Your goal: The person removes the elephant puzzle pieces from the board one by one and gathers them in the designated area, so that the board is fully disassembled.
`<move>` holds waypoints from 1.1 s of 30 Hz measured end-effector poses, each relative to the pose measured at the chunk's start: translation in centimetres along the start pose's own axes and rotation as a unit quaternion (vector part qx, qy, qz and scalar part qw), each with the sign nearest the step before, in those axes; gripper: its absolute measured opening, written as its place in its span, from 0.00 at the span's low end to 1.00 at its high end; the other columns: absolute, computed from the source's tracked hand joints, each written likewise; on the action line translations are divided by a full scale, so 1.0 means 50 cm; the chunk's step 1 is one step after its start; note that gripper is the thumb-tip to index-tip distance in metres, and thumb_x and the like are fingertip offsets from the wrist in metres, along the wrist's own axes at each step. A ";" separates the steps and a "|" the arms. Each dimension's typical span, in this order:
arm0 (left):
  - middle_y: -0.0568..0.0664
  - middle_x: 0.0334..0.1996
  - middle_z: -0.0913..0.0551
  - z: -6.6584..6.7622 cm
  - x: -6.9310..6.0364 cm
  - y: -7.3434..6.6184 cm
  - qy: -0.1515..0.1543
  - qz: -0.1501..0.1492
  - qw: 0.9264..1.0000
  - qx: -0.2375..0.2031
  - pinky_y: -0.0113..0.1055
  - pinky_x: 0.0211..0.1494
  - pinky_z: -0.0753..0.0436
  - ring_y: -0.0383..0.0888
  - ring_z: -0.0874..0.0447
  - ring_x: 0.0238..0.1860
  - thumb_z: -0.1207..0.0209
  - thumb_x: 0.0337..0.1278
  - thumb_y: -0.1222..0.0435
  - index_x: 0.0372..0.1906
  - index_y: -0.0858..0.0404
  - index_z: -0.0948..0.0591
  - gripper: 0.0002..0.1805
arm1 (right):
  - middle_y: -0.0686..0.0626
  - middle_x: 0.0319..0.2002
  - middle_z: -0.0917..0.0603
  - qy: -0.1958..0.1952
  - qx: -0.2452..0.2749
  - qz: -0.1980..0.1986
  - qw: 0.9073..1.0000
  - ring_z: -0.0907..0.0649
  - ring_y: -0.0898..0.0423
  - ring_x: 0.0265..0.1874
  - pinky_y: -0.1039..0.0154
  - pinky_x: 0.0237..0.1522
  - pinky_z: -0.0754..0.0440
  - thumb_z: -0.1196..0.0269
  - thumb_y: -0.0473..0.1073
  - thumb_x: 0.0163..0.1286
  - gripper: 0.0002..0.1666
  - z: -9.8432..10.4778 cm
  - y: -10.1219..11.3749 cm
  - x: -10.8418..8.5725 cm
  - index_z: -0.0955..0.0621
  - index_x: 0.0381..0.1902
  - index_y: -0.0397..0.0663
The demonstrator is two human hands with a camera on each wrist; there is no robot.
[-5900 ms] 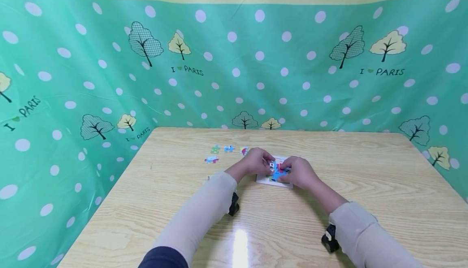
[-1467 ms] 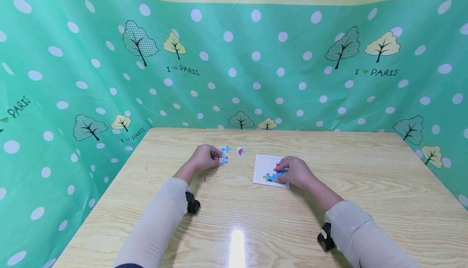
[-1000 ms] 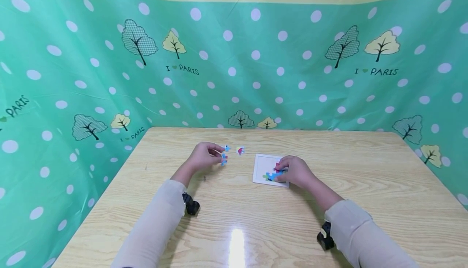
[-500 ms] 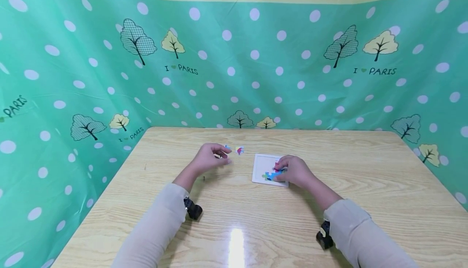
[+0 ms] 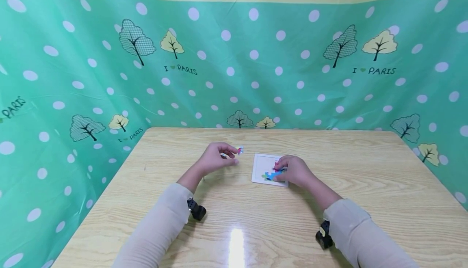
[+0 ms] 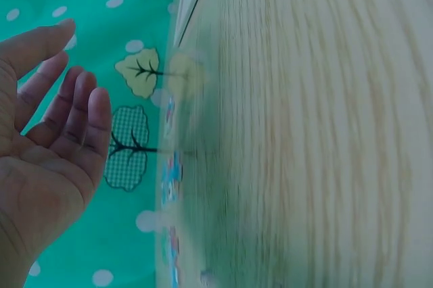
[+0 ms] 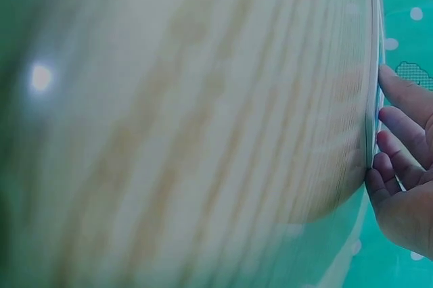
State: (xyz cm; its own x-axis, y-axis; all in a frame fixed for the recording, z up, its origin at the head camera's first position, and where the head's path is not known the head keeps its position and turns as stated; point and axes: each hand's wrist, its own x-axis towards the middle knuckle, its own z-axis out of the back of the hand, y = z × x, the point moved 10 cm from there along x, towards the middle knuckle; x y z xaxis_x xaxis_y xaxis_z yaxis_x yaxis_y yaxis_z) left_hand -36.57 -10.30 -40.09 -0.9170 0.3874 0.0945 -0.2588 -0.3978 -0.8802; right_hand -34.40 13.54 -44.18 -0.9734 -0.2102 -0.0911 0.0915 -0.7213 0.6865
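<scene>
In the head view my left hand hovers over loose jigsaw pieces, thumb and fingers apart. Its fingertips are beside a piece with red on it; touching cannot be told. The left wrist view shows nothing in its grasp, and blue jigsaw pieces on the table past the fingers. My right hand rests its fingertips on joined blue, red and green jigsaw pieces in a white puzzle tray. It hides part of them. In the right wrist view its fingertips touch the tray, seen edge-on.
A wooden table lies under everything. A green dotted curtain hangs behind it and along its sides. Black wrist cameras sit below both sleeves.
My left hand has left the tray, put a blue jigsaw piece down among the loose ones and let go. Since then it has shifted right. The right hand stays on the tray.
</scene>
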 end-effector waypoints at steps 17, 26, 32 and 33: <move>0.65 0.52 0.15 -0.044 0.002 -0.043 0.026 -0.030 0.999 -0.016 0.38 0.52 0.14 0.48 0.15 0.47 0.26 0.55 0.71 0.51 0.73 0.14 0.19 | 0.40 0.57 0.17 0.020 -0.012 0.033 0.999 0.22 0.37 0.62 0.42 0.67 0.27 0.21 0.37 0.59 0.20 0.002 0.006 -0.002 0.11 0.49 0.37; 0.66 0.49 0.14 -0.074 0.007 -0.063 0.048 -0.050 0.998 -0.011 0.36 0.51 0.14 0.44 0.16 0.45 0.27 0.57 0.71 0.50 0.73 0.14 0.16 | 0.40 0.58 0.18 0.030 -0.011 0.052 0.998 0.23 0.37 0.62 0.41 0.67 0.27 0.22 0.36 0.60 0.19 0.004 0.000 -0.004 0.11 0.51 0.39; 0.65 0.47 0.14 -0.095 0.009 -0.079 0.063 -0.052 0.997 -0.011 0.35 0.50 0.14 0.43 0.16 0.44 0.27 0.56 0.72 0.50 0.74 0.14 0.17 | 0.41 0.59 0.17 0.030 0.013 0.055 0.998 0.24 0.37 0.64 0.41 0.67 0.27 0.23 0.35 0.60 0.19 0.013 0.000 -0.003 0.10 0.50 0.42; 0.65 0.47 0.14 -0.099 0.010 -0.080 0.065 -0.051 0.997 -0.008 0.35 0.49 0.14 0.43 0.16 0.44 0.27 0.56 0.72 0.50 0.73 0.14 0.17 | 0.41 0.59 0.17 0.028 0.018 0.054 0.998 0.24 0.37 0.64 0.40 0.67 0.28 0.23 0.34 0.60 0.19 0.015 -0.001 -0.003 0.10 0.50 0.42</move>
State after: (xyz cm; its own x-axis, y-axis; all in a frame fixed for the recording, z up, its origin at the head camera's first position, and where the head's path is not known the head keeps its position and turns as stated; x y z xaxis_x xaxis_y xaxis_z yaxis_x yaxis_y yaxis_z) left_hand -34.48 -4.38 -38.82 -0.8384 0.5307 0.1245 -0.3434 -0.3368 -0.8767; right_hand -34.44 14.11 -43.65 -0.9453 -0.3215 -0.0548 0.1857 -0.6685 0.7201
